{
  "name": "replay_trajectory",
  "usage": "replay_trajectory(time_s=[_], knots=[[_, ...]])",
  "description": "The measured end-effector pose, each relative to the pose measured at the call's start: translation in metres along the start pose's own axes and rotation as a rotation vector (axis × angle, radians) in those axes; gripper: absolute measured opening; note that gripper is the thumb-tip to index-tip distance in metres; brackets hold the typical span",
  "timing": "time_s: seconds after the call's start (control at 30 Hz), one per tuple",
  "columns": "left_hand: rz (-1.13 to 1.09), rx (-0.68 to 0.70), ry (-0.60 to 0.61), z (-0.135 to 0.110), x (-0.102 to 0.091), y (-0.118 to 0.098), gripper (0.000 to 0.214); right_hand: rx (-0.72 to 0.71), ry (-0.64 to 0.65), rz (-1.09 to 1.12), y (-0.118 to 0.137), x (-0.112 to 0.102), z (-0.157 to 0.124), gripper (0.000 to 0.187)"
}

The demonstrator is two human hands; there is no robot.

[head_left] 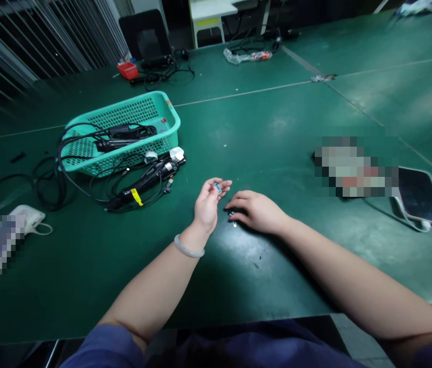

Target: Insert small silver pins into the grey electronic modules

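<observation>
My left hand (207,204), with a pale bangle at its wrist, is raised a little above the green table (277,281), palm turned up. Between its thumb and fingers is a small flat bluish piece (218,188), too small to name. Just to the right, my right hand (256,212) rests low on the tabletop. Its thumb and fingers are curled around a tiny dark and white piece (233,217), whose kind I cannot make out. The two hands are close together but apart.
A turquoise basket (165,132) of black cabled devices stands at left. Before it lies a black device with a yellow tag (136,197). A cabled phone (423,197) sits at right beside a blurred-out object (348,166). A red tray (128,70) stands at the back.
</observation>
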State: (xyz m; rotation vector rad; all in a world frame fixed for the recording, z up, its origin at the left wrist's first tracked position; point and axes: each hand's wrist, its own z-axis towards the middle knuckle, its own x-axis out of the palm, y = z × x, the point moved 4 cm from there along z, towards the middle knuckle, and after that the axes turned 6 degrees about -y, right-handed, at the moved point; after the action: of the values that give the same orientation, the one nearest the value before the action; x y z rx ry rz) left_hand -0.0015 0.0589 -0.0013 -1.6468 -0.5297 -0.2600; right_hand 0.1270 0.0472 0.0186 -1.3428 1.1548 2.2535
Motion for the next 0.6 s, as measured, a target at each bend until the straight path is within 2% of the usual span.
replay_trajectory(time_s=[0.13,0.27,0.4,0.5,0.6], knots=[[0.139,0.053,-0.048,0.002,-0.003,-0.001,0.013,0.001,0.047,-0.006,0.005,0.009,0.004,0.015],[0.259,0.075,-0.035,0.002,-0.004,-0.001,0.015,0.066,0.002,0.096,0.004,0.007,0.006,0.006],[0.366,0.094,-0.006,0.001,-0.004,-0.002,0.020,0.226,-0.185,0.315,-0.006,-0.002,0.005,0.006],[0.339,0.036,0.012,0.000,-0.003,0.002,0.020,0.380,-0.362,0.503,-0.020,-0.007,0.003,0.014],[0.292,-0.036,0.014,-0.002,-0.001,0.005,0.017,0.488,-0.410,0.722,-0.030,-0.007,0.003,0.023]])
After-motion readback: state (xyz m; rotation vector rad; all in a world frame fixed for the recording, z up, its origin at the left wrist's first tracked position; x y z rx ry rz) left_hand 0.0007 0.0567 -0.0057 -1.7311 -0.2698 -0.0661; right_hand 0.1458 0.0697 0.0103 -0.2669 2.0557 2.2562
